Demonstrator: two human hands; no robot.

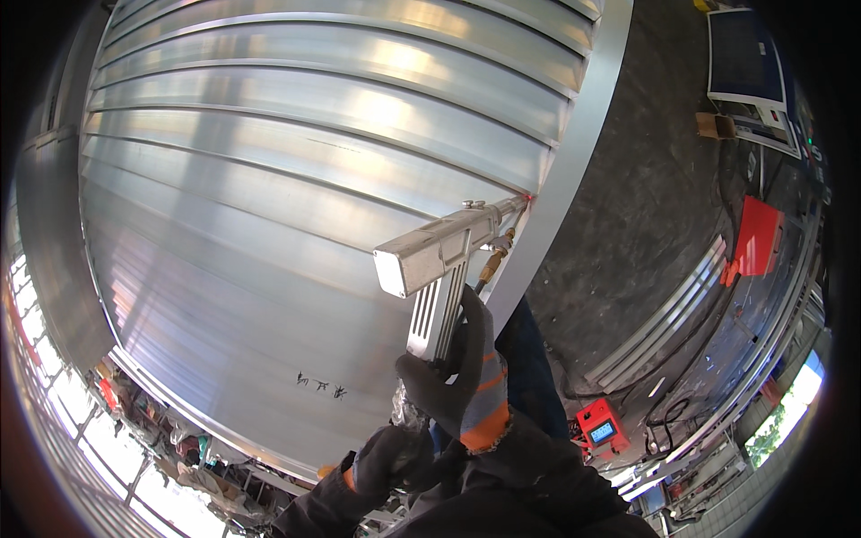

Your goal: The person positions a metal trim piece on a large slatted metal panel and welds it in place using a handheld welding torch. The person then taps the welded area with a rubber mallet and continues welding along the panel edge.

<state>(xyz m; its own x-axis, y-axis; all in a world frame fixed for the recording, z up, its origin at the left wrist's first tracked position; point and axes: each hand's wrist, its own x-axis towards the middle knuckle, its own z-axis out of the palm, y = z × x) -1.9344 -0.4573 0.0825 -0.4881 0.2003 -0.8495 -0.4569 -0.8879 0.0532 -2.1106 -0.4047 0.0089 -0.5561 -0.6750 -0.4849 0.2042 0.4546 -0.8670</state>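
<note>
Curled round the handle (435,314) of a silver gun (430,255), the right hand (471,372) is holding it snugly; the left hand (390,459) is sitting just below, toward seven o'clock, and I can't tell what it's gripping. The gun is occupying the middle, its nozzle (512,205) pointing to two o'clock, where a red spot (529,196) is showing as the slatted panel (224,260) is meeting its edge strip (578,148). Slats are already lying in place; that meeting point is apparently being worked, and which others are finished isn't showing.
</note>
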